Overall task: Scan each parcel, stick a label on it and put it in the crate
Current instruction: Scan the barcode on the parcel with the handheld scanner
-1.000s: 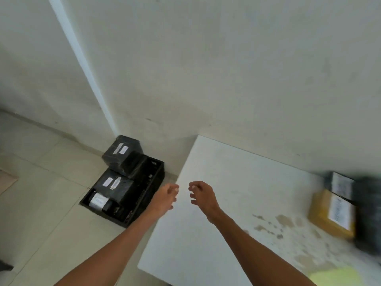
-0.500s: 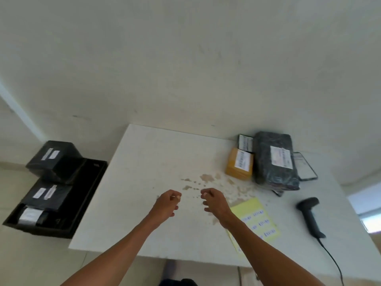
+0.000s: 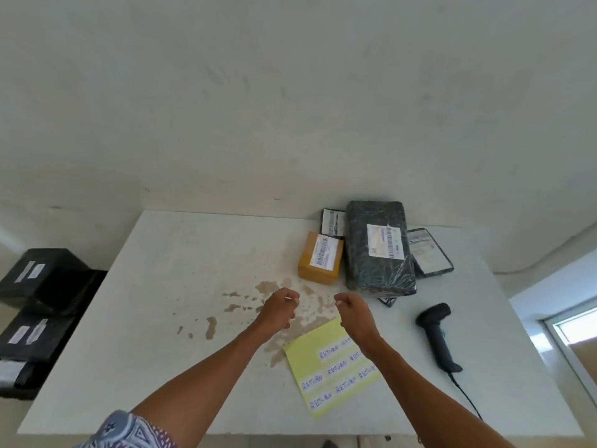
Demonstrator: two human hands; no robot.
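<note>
Both my hands hover over the middle of the white table (image 3: 155, 286), fingers loosely curled, nothing held. My left hand (image 3: 279, 307) and my right hand (image 3: 353, 315) are a hand's width apart. Just beyond them sit a small tan box parcel (image 3: 318, 263) and a large black wrapped parcel (image 3: 378, 250), each bearing a barcode label. A small black parcel (image 3: 332, 221) lies behind the tan box and a flat black one (image 3: 429, 253) lies to the right. The black scanner (image 3: 436, 331) lies right of my right hand. A yellow sheet of "RETURN" labels (image 3: 326, 367) lies under my right wrist.
A black crate (image 3: 85, 292) stands on the floor left of the table, with labelled black parcels (image 3: 35, 276) stacked in it. The scanner's cable (image 3: 465, 396) trails toward the table's front edge. A wall rises directly behind the table. Brown stains mark the tabletop.
My view has swung right from the crate to the table. Both hands have moved with it, from the table's left corner to its middle, near the parcels.
</note>
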